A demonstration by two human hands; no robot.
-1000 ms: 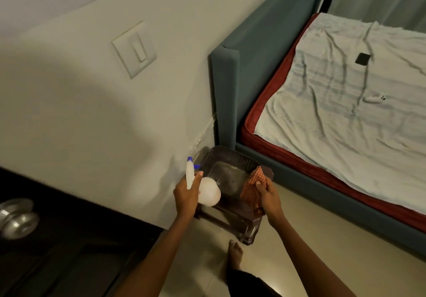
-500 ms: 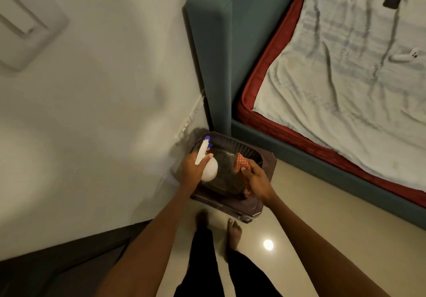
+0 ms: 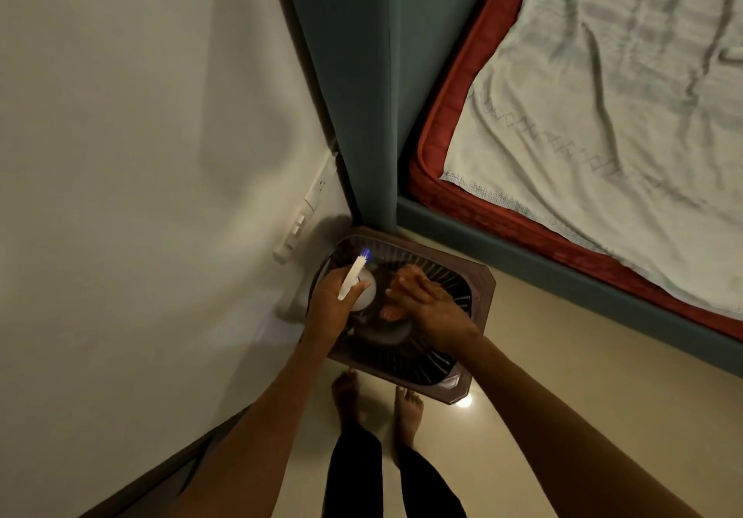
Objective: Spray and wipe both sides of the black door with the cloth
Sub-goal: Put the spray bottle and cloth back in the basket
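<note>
My left hand (image 3: 329, 306) grips a white spray bottle (image 3: 365, 291) with a blue nozzle tip, held just over the top of a dark brown slotted plastic stool (image 3: 478, 288). My right hand (image 3: 430, 308) lies on the stool top, closed over the orange checked cloth (image 3: 390, 313). Only small bits of the cloth show under the fingers. The two hands are close together, almost touching. Of the black door, only a dark strip (image 3: 152, 485) shows at the bottom left edge.
The stool stands in the corner between the cream wall with its socket plate (image 3: 301, 220) and the teal headboard (image 3: 362, 75). The bed with a red mattress edge and pale sheet (image 3: 603, 115) fills the right. My bare feet (image 3: 408, 409) stand on the shiny floor.
My view has tilted down and moved closer to the stool. Both hands have lowered onto the stool top with the bottle and cloth. The door knob and light switch have left the view.
</note>
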